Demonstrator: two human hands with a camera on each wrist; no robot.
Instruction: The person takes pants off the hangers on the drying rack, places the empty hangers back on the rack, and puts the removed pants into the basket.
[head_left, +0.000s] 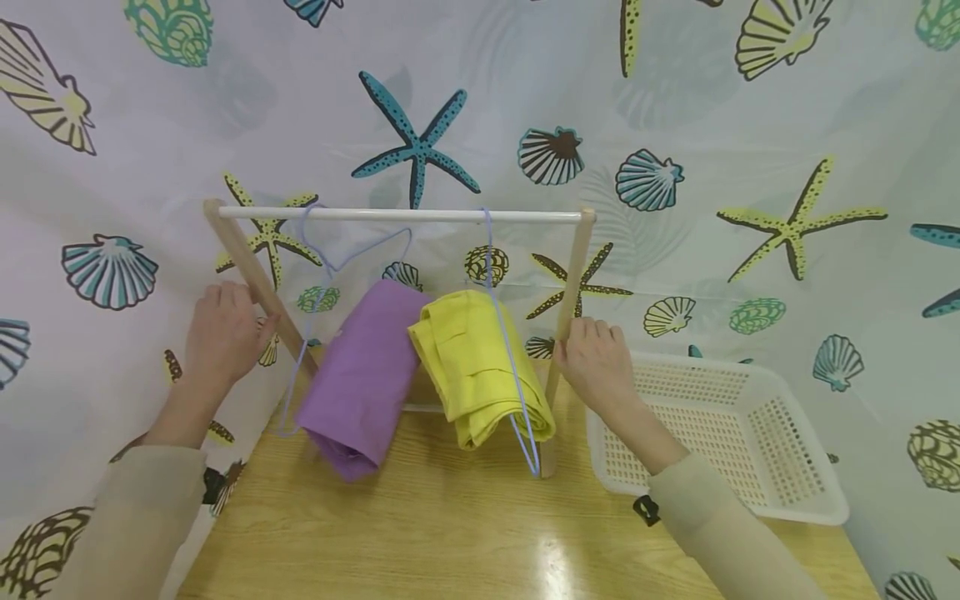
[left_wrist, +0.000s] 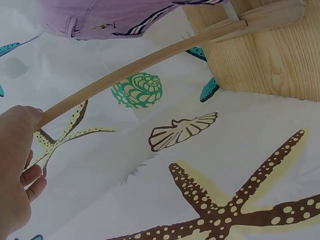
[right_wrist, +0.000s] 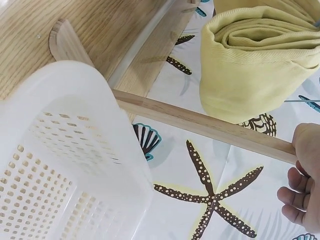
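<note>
A small wooden clothes rack [head_left: 397, 215] with a white rod stands on the table. My left hand [head_left: 222, 333] holds its left post [left_wrist: 125, 69] between thumb and fingers, the other fingers loosely bent in the left wrist view. My right hand [head_left: 600, 360] grips the right post [right_wrist: 210, 125] at about the same height. From the rod hang two thin bluish hangers. A folded purple garment [head_left: 367, 367] hangs tilted on the left hanger [head_left: 330, 271]; a thickly folded yellow cloth [head_left: 480, 358] hangs on the right hanger [head_left: 506, 325].
A white perforated plastic basket [head_left: 780, 442] sits right of the rack, partly under my right forearm. The wooden table [head_left: 420, 533] extends in front of the rack. A curtain [head_left: 487, 83] printed with shells and starfish surrounds the back and sides.
</note>
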